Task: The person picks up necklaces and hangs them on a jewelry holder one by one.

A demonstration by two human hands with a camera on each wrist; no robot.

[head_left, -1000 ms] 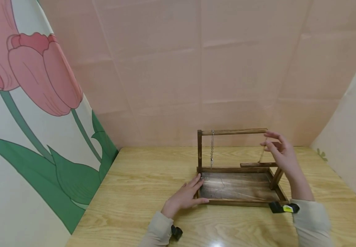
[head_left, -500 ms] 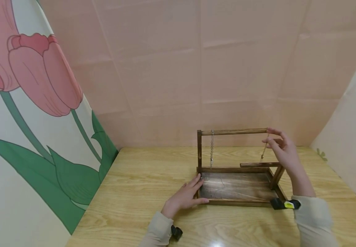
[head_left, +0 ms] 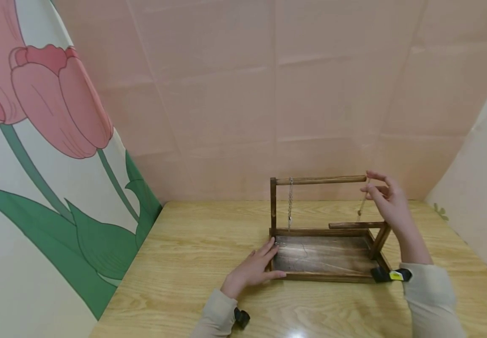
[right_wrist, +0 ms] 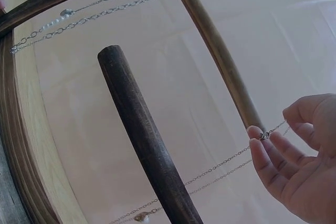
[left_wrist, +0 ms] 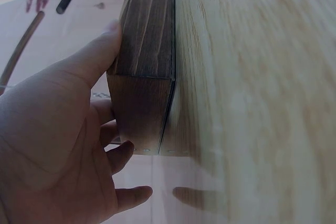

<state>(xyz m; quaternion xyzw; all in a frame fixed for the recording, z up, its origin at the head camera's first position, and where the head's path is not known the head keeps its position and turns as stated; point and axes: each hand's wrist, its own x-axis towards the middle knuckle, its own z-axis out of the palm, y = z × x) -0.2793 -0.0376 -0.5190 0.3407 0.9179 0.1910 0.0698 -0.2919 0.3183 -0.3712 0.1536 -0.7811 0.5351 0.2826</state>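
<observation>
A dark wooden jewelry stand (head_left: 332, 256) has a tray base, a higher bar (head_left: 323, 180) and a lower bar (head_left: 351, 226). My left hand (head_left: 253, 268) rests on the tray's left end, thumb along the front rim; in the left wrist view that thumb touches the edge of the wood (left_wrist: 147, 30). My right hand (right_wrist: 310, 156) pinches a thin gold-toned chain necklace (right_wrist: 218, 166) at the free tip of the higher bar. The necklace hangs in a loop behind the lower bar, with a small charm (right_wrist: 142, 216) at its lower part. A silver necklace (head_left: 290, 202) hangs farther left on the higher bar.
The stand sits on a light wood-grain table (head_left: 192, 253), close to a pink cloth backdrop (head_left: 226, 94). To the left hangs a tulip-printed cloth (head_left: 61, 98). A fine dark strand (head_left: 305, 251) lies on the tray floor.
My right hand has shifted slightly up and to the right, past the higher bar's tip, carrying the gold-toned necklace. The left hand and the stand have stayed put.
</observation>
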